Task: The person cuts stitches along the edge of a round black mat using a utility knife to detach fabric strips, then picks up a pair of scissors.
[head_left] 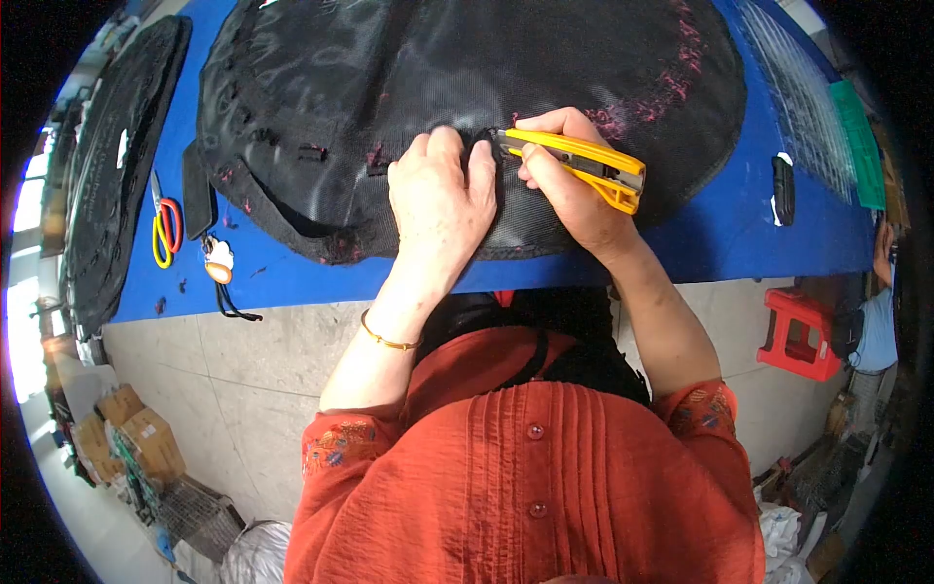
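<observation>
A large round piece of black mesh fabric (428,78) lies on the blue table, with pink-red thread bits (671,88) scattered over its right side. My left hand (443,190) presses down on the fabric near its front edge, fingers bent and gripping the cloth, the thumb beside the blade. In my right hand (569,185) is a yellow box cutter (593,156), its tip pointing left and touching a dark bit of the fabric by my left thumb. What lies under my left fingertips is hidden.
On the blue table (321,282), scissors (165,234) with red and yellow handles, a black phone-like item (198,190) and an orange-white tag (220,261) lie left. More black fabric (122,165) is stacked further left. A black object (783,190) lies right; a red stool (800,334) stands on the floor.
</observation>
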A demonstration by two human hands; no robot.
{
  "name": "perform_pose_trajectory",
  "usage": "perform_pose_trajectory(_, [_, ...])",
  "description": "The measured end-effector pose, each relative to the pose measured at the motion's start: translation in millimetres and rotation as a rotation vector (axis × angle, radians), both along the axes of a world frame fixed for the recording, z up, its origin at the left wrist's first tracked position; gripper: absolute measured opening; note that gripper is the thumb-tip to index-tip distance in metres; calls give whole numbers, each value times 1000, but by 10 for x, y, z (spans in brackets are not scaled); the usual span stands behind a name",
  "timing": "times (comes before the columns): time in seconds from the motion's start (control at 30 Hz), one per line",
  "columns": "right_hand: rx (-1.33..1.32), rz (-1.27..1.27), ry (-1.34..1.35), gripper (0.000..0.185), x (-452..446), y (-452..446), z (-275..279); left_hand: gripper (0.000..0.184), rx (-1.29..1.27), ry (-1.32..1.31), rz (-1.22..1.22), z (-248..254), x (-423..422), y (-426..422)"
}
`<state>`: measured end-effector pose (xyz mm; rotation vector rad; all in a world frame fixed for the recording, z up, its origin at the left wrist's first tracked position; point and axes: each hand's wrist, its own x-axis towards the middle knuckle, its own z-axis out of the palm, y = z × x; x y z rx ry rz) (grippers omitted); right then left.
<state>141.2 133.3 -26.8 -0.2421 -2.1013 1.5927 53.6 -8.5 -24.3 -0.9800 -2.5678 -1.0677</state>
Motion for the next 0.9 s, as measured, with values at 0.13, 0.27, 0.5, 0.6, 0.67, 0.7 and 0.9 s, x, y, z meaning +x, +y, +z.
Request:
perform_pose_trajectory(0.13, [-35,-3,11,14,8,12,-11,27,-1,37,29,-11,-1,54])
perform_pose_trajectory(0.27, [29,15,-15,15,10,18,-1,25,-72,38,20,-23,-9,33])
perform_pose_trajectory(0.5, [-165,4,67,19,-52,-34,19,20,-95,66,4,-52,-18,36])
perform_pose_trajectory(0.6, [-147,11,76,19,-69,-34,25,19,-105,57,3,-28,-7,37])
perform_pose_trajectory(0.67, [-132,18,82,19,-84,-29,16,19,-110,55,1,-17,-5,35])
perform_pose_trajectory(0.7, [-138,27,78,19,-93,-22,4,19,-110,52,-1,-15,-4,35])
perform_pose_trajectory(0.9, [-125,29,79,17,-92,-15,-12,19,-110,52,-4,-18,-7,38])
